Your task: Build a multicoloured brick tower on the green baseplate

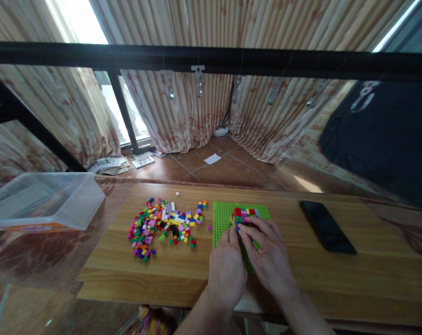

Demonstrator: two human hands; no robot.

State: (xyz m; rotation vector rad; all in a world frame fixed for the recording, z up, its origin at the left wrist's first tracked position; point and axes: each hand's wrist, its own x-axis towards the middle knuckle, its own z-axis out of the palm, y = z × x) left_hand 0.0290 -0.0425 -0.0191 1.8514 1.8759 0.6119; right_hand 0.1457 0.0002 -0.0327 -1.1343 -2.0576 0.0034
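A green studded baseplate (221, 218) lies on the wooden table, partly covered by both hands. On it stands a small build of multicoloured toy bricks (245, 213), with red, pink, yellow and blue pieces along its far side. My left hand (228, 263) is closed at the build's near left corner, its fingertips pressed together; whatever they hold is hidden. My right hand (267, 246) reaches over the build from the right, fingers bent, the index and thumb touching its near left bricks. A large loose pile of coloured bricks (167, 221) spreads to the left of the baseplate.
A black phone (327, 227) lies on the table (382, 274) at the right. Left of the table sits a clear plastic bin (74, 200). A dark metal bar (211, 58) crosses beyond the table, before striped curtains (183, 111). Papers (109, 164) lie on the floor.
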